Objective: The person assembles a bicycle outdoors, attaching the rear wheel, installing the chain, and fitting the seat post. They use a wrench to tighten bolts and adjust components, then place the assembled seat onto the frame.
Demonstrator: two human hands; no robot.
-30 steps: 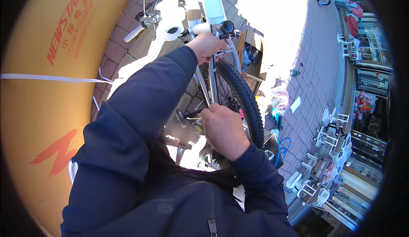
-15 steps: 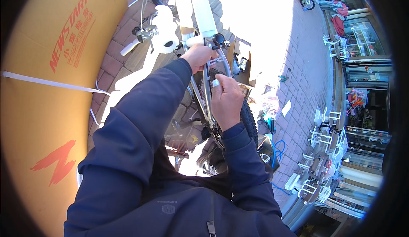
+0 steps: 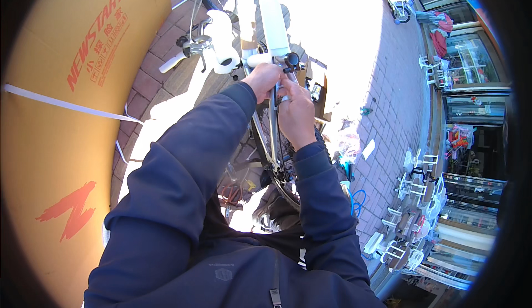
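A silver bicycle frame [image 3: 272, 128] stands before me, its long tube covered in white wrapping [image 3: 272, 22]. My left hand [image 3: 262, 82] is closed at the frame, just below the black-rimmed open tube end [image 3: 292, 60]. Right against it, my right hand [image 3: 297, 117] has its thumb and fingers pinched together on the same spot. Something white shows on the right thumb. Whatever small part the fingertips hold is hidden by the hands. A knobby tyre and a chain [image 3: 287, 195] lie below, partly behind my right forearm.
Left stands a large cardboard box [image 3: 83, 142] with a white strap. A handlebar with a white grip [image 3: 173, 62] is beyond my left arm. An open carton [image 3: 318, 86], a blue hose [image 3: 359, 201] and white-framed small seats [image 3: 407, 219] are to the right on brick paving.
My right hand has moved up and away from me along the frame to meet my left hand. The view has shifted slightly, and the left hand stays at the frame.
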